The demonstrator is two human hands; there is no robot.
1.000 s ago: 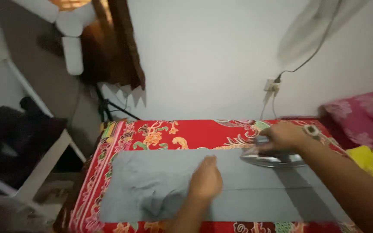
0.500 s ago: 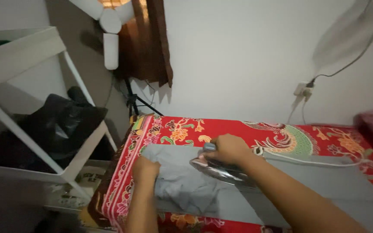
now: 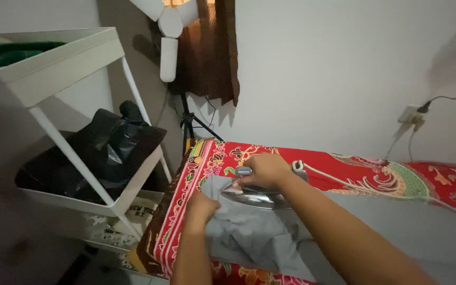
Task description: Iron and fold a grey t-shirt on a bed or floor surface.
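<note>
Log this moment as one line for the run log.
right hand: grips iron on grey garment | left hand: holds garment edge down | surface: red patterned cloth | cord to wall socket

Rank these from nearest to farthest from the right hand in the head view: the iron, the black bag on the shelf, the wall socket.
1. Iron: gripped under the right hand.
2. Black bag: left, on the white shelf.
3. Wall socket: far right, on the wall.

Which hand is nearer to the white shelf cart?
Left. The left hand presses the grey cloth at the end nearest the white shelf cart; the right hand holds the iron, farther away.
</note>
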